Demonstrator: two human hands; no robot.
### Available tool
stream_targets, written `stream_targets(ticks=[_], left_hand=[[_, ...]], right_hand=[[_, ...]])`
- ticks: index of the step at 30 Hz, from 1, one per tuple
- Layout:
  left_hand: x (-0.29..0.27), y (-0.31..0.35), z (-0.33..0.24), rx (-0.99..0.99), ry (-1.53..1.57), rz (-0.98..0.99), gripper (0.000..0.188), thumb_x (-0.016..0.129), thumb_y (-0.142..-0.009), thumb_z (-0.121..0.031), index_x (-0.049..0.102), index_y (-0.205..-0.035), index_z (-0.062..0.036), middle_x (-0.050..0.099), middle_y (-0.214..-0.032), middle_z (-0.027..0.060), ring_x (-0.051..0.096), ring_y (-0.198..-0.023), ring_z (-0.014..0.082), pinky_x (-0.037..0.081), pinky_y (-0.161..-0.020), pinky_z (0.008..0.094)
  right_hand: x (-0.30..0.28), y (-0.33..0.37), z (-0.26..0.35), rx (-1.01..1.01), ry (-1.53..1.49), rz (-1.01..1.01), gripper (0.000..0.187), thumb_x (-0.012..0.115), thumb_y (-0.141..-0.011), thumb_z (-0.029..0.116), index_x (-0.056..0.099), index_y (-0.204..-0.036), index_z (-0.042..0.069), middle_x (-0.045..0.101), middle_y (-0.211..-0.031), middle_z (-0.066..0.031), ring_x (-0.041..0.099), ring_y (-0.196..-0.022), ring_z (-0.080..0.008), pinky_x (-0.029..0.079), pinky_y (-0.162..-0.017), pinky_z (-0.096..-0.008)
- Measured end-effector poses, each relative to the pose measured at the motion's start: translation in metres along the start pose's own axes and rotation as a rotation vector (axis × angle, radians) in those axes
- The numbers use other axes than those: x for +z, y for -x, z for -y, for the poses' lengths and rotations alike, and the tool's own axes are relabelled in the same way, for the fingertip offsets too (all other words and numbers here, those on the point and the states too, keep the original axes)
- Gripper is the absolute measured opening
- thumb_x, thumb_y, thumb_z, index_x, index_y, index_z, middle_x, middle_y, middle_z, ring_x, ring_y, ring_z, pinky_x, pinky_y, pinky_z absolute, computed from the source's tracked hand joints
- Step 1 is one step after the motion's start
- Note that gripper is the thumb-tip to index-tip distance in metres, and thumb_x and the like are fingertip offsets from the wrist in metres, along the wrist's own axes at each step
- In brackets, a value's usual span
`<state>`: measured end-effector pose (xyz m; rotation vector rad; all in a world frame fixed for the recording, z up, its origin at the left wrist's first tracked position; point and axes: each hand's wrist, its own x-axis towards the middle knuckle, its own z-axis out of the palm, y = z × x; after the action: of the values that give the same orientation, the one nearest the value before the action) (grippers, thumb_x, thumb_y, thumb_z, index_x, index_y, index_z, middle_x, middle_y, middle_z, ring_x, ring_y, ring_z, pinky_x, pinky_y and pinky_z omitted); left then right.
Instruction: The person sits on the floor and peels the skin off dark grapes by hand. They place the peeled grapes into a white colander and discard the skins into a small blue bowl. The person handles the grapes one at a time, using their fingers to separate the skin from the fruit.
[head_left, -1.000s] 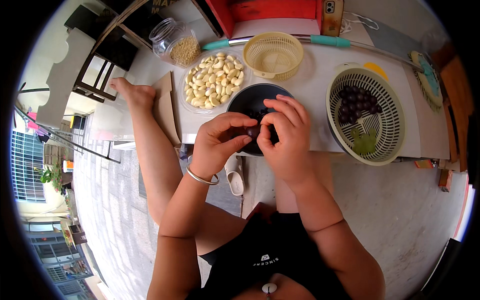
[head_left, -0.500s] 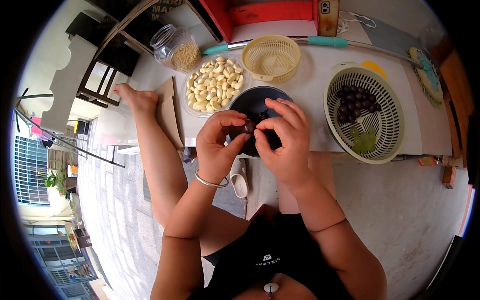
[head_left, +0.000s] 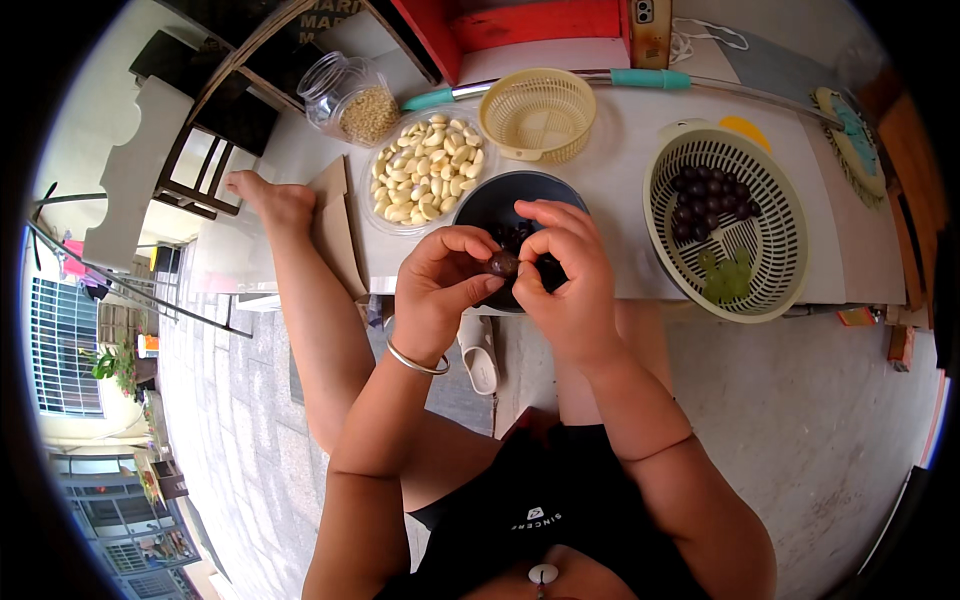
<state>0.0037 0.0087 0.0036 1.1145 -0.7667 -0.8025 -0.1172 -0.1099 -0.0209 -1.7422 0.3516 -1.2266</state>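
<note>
A dark purple grape [head_left: 503, 264] is pinched between the thumb and fingers of my left hand [head_left: 440, 280], which wears a silver bangle at the wrist. From the other side, my right hand [head_left: 565, 275] presses its thumb and curled index finger together at the grape's edge; whether they have a bit of skin between them is too small to see. Both hands are over the near part of a dark grey bowl [head_left: 510, 190] with dark pieces inside, partly hidden by my fingers. To the right, a pale colander [head_left: 790, 280] holds purple grapes [head_left: 712, 200] and a few light green ones [head_left: 727, 277].
Left of the bowl is a clear tub of peeled garlic cloves [head_left: 425, 170], with a glass jar [head_left: 350, 100] of pale grains behind. An empty cream basket [head_left: 540, 110] stands beyond the bowl. A metal pole [head_left: 740, 86] and a phone [head_left: 651, 35] are farther back; a brush [head_left: 850, 150] lies at right.
My right thumb and index finger have closed in against the grape, and the grape has shifted slightly right and down. My left hand still holds it.
</note>
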Motion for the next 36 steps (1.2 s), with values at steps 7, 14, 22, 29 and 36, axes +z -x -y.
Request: stream_targets(ticks=[7,14,22,29,36], left_hand=[[-0.002,-0.006,-0.008,-0.211,0.243,0.120,0.031,0.071,-0.085,0.008,0.063,-0.114,0.0005,0.067,-0.105,0.0081,0.066,-0.098,0.0191,0.056,-0.087,0.0342],[-0.009,-0.004,-0.007,-0.216,0.272,0.109,0.031,0.072,-0.085,0.004,0.062,-0.114,-0.0001,0.068,-0.105,0.0110,0.067,-0.095,0.0202,0.056,-0.085,0.0344],[-0.015,-0.008,0.000,-0.316,0.528,0.293,0.030,0.073,-0.087,-0.005,0.060,-0.114,-0.0027,0.068,-0.105,0.0147,0.066,-0.092,0.0240,0.054,-0.082,0.0337],[-0.013,-0.007,0.004,-0.247,0.567,0.159,0.027,0.067,-0.089,0.002,0.061,-0.114,-0.0050,0.066,-0.114,0.0137,0.065,-0.100,0.0249,0.054,-0.088,0.0361],[-0.005,-0.002,0.007,-0.054,0.267,0.001,0.032,0.068,-0.082,0.013,0.062,-0.107,-0.0059,0.063,-0.123,0.0122,0.060,-0.116,0.0230,0.052,-0.099,0.0381]], right_hand=[[-0.009,-0.004,0.004,0.098,-0.159,0.094,0.012,0.067,-0.072,-0.002,0.059,-0.077,0.005,0.068,-0.123,-0.0151,0.056,-0.124,-0.0327,0.044,-0.105,-0.0421],[-0.008,-0.003,0.008,0.064,-0.167,0.128,0.011,0.066,-0.074,-0.003,0.060,-0.079,0.005,0.066,-0.128,-0.0140,0.053,-0.128,-0.0319,0.043,-0.105,-0.0422],[-0.009,-0.004,0.006,0.039,-0.062,0.073,0.012,0.068,-0.074,-0.002,0.062,-0.081,0.005,0.067,-0.124,-0.0143,0.056,-0.123,-0.0338,0.044,-0.104,-0.0436],[-0.004,-0.003,0.008,0.067,0.040,-0.068,0.013,0.071,-0.074,-0.002,0.064,-0.083,0.005,0.066,-0.121,-0.0174,0.059,-0.116,-0.0352,0.046,-0.100,-0.0443],[-0.002,0.001,0.008,0.003,0.045,-0.018,0.014,0.075,-0.073,0.000,0.066,-0.083,0.005,0.065,-0.123,-0.0187,0.059,-0.115,-0.0347,0.046,-0.098,-0.0442]])
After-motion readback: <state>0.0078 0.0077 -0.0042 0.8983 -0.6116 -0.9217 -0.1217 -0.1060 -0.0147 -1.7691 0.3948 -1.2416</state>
